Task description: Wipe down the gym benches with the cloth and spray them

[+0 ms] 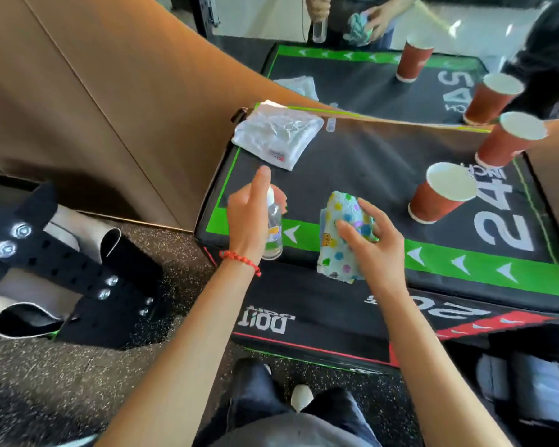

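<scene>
Left hand (250, 217) wrapped round the spray bottle (273, 232), index finger up over the nozzle, poised above the black box (368, 175). Right hand (373, 241) clutches the dotted cloth (339, 240) just beside it, over the green stripe. Two red cups (439, 195) nearby, possibly empty.

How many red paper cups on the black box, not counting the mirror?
2: one red paper cup right of the dotted cloth, one by the far right edge. Further cups are mirror reflections.
</scene>
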### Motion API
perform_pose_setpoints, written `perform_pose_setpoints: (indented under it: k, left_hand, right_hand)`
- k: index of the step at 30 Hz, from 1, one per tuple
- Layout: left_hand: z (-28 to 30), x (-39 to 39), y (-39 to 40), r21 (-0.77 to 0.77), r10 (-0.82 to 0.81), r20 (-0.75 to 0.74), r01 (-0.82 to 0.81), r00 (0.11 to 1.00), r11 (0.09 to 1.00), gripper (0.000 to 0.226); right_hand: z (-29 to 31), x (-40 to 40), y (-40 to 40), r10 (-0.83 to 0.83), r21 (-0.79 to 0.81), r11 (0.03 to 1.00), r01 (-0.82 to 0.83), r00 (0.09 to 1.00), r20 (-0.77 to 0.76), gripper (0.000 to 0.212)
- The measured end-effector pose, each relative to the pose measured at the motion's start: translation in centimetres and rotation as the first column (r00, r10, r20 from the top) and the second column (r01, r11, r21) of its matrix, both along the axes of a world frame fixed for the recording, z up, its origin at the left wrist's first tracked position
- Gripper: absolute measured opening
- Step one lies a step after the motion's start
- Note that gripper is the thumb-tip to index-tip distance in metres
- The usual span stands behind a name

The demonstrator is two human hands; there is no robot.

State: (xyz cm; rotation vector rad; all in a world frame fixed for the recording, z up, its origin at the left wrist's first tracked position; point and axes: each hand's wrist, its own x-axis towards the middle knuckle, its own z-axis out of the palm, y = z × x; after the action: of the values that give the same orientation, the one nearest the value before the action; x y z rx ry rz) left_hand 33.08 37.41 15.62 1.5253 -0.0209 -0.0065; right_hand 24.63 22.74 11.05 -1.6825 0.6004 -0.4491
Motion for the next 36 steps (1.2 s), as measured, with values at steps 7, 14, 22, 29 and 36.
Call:
perform_pose_setpoints:
  k: [7, 14, 22, 29, 36]
  left_hand:
    - [0.2, 5.2, -1.5, -0.015, -0.058, 0.02, 0.058, 0.998, 0.998, 0.052]
    - [-1.8, 7.1, -2.1, 0.051, -0.092, 0.01, 0.091, 0.996, 0.995, 0.051]
    - [-2.2, 6.9, -2.1, 0.032, -0.137, 0.014, 0.136, 0.99, 0.99, 0.053]
    - [-2.3, 6.5, -1.7, 0.032, -0.165, 0.032, 0.164, 0.986, 0.986, 0.053]
    - [-2.2, 6.0, -1.1, 0.055, -0.211, 0.055, 0.208, 0.976, 0.977, 0.048]
  right_hand:
    - [-0.5, 4.9, -0.4, -0.069, -0.025, 0.997, 0.067, 0.993, -0.097, 0.043]
    - [-1.7, 5.7, -0.6, -0.157, -0.189, 0.975, 0.116, 0.964, -0.216, 0.051]
    - [-2.2, 5.9, -0.5, -0.189, -0.558, 0.829, -0.036, 0.921, -0.341, 0.058]
    - [-2.2, 6.0, -0.7, -0.211, -0.539, 0.841, -0.054, 0.884, -0.417, 0.059]
    - [-1.3, 4.5, 0.2, -0.22, -0.582, 0.813, -0.002, 0.924, -0.311, 0.056]
